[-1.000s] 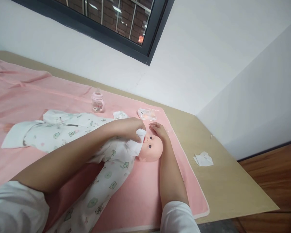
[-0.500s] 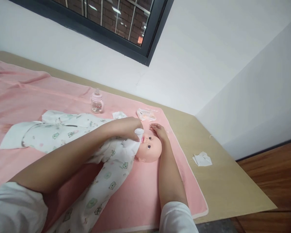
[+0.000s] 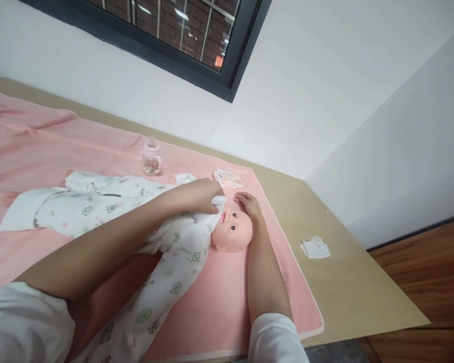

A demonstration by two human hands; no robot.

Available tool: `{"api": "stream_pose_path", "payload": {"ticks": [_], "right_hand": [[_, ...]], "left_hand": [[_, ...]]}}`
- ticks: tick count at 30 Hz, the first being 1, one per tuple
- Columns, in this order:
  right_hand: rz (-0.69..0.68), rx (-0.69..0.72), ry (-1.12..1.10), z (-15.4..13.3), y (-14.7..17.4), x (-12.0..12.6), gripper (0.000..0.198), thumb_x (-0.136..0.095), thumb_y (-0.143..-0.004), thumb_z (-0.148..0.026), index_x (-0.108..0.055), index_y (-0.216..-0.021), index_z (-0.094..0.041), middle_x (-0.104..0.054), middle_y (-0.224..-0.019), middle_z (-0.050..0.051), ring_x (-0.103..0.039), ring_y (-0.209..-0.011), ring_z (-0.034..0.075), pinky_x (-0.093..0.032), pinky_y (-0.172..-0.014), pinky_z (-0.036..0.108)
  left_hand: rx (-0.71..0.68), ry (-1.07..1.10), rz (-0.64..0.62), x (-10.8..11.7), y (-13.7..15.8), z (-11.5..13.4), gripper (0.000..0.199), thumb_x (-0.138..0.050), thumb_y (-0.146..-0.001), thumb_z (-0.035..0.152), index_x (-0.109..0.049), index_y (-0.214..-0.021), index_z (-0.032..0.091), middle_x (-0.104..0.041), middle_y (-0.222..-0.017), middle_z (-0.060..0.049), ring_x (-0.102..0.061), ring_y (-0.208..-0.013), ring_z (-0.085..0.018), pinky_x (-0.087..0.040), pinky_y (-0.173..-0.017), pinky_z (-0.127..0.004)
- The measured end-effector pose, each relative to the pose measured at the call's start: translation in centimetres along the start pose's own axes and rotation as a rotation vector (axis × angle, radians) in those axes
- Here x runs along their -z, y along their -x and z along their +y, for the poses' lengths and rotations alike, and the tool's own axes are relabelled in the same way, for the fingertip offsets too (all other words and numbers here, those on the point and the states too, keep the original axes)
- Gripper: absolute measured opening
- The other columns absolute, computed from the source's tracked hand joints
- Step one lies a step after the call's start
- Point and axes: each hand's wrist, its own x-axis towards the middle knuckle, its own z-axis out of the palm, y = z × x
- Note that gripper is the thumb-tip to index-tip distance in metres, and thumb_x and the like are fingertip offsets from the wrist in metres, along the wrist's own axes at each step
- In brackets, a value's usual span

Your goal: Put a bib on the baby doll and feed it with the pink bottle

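A baby doll point(image 3: 232, 233) lies on its back on a pink blanket point(image 3: 212, 297), its head toward the right. It has on a white baby outfit point(image 3: 98, 206) printed with small green and pink animals. By the doll's chin, my left hand point(image 3: 204, 195) is closed on the outfit's white collar, which it lifts up a little. My right hand point(image 3: 247, 204) rests on the far side of the doll's head, fingers stretched out and apart, holding nothing; that forearm runs along the top of the head. Part of the doll's neck is hidden by the collar.
A pink-topped baby bottle point(image 3: 151, 159) stands on the blanket behind the doll. Nearby lies a clear plastic packet point(image 3: 229, 177). On the wooden table point(image 3: 359, 297) sits a crumpled white tissue point(image 3: 316, 247). A wall with a dark-framed window point(image 3: 227, 83) rises behind.
My left hand has moved very slightly up, and the collar edge in it is raised a bit more. My right hand stays almost in the same place.
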Motion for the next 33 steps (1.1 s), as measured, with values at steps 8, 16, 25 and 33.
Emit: {"api": "stream_pose_path", "payload": {"ticks": [8, 16, 25, 33], "right_hand": [[0.004, 0.011, 0.025, 0.1, -0.1, 0.0, 0.009, -0.065, -0.08, -0.016, -0.067, -0.089, -0.019, -0.076, -0.091, 0.005, -0.072, -0.091, 0.016, -0.055, -0.102, 0.036], [0.009, 0.009, 0.021, 0.3, -0.3, 0.1, 0.009, -0.067, -0.079, -0.017, -0.068, -0.088, -0.019, -0.076, -0.091, 0.005, -0.072, -0.088, 0.016, -0.055, -0.101, 0.036], [0.009, 0.007, 0.028, 0.3, -0.3, 0.1, 0.009, -0.065, -0.08, -0.018, -0.067, -0.088, -0.019, -0.076, -0.095, 0.005, -0.072, -0.089, 0.015, -0.054, -0.102, 0.035], [0.011, -0.002, 0.094, 0.1, -0.1, 0.2, 0.011, -0.067, -0.079, -0.021, -0.068, -0.09, -0.02, -0.076, -0.1, 0.006, -0.072, -0.091, 0.016, -0.056, -0.099, 0.036]], "left_hand": [[-0.014, -0.043, 0.037, -0.2, -0.1, 0.2, 0.03, -0.056, -0.071, 0.018, -0.028, -0.062, 0.022, -0.043, -0.062, 0.0, -0.04, -0.058, -0.017, -0.022, -0.053, -0.032], [-0.076, -0.034, 0.1, -0.9, -0.6, -0.6, 0.025, -0.053, -0.071, 0.016, -0.031, -0.062, 0.021, -0.048, -0.067, -0.001, -0.044, -0.061, -0.017, -0.021, -0.055, -0.032], [-0.09, -0.005, 0.096, -0.8, -0.9, -0.9, 0.027, -0.053, -0.071, 0.014, -0.029, -0.062, 0.022, -0.04, -0.061, 0.001, -0.039, -0.057, -0.017, -0.022, -0.056, -0.032], [-0.031, 0.186, -0.04, 0.5, 0.5, 0.5, 0.025, -0.057, -0.073, 0.022, -0.033, -0.065, 0.021, -0.042, -0.06, 0.003, -0.042, -0.053, -0.014, -0.025, -0.051, -0.03]]}}
